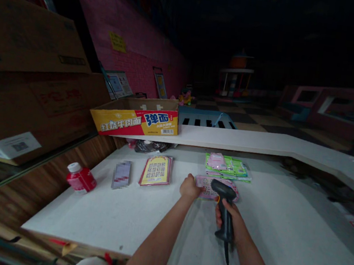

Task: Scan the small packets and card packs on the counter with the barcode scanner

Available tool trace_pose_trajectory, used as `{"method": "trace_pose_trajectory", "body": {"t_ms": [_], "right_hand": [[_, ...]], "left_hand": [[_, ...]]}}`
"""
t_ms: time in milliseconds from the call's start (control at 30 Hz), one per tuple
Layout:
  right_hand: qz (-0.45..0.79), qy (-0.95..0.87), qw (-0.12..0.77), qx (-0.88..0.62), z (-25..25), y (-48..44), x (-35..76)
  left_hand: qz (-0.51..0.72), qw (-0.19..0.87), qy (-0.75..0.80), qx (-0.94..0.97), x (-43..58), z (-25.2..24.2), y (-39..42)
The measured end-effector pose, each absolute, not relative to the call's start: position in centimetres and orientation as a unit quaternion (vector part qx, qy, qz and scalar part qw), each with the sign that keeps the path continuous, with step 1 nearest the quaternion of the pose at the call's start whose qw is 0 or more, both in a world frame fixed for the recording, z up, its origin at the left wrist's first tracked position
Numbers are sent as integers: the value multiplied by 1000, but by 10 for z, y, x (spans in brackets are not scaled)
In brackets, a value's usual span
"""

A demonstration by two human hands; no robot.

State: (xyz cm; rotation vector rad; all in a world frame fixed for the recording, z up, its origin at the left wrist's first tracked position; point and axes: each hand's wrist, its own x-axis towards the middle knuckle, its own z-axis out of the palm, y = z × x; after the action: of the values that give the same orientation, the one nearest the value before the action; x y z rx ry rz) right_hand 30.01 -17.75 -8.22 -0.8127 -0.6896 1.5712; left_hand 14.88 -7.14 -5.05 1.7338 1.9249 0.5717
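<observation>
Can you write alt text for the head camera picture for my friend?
A person's right hand holds a black handheld scanner over a pink code card on a white counter, while the left hand touches the card's left edge. Green packets lie just beyond; a yellow code card and a red bottle are to the left.

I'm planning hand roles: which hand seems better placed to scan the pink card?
Right hand, likely: it holds the scanner, seemingly over the pink card; the left hand is at the card's edge.
</observation>
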Motion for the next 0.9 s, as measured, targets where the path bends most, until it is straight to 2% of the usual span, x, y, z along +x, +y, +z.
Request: {"method": "trace_pose_trajectory", "body": {"t_ms": [200, 367, 567, 767, 900], "right_hand": [[660, -273, 602, -357, -82, -177, 299], [669, -267, 607, -336, -79, -180, 299], [685, -280, 602, -301, -77, -185, 301], [702, -302, 585, -270, -75, -188, 303], [697, -301, 585, -283, -77, -188, 303]], "left_hand": [[266, 274, 707, 595, 139, -59, -60], [328, 533, 615, 480, 135, -55, -54], [327, 632, 526, 467, 116, -43, -58], [532, 606, 402, 433, 104, -59, -71], [613, 570, 388, 385, 107, -76, -78]]}}
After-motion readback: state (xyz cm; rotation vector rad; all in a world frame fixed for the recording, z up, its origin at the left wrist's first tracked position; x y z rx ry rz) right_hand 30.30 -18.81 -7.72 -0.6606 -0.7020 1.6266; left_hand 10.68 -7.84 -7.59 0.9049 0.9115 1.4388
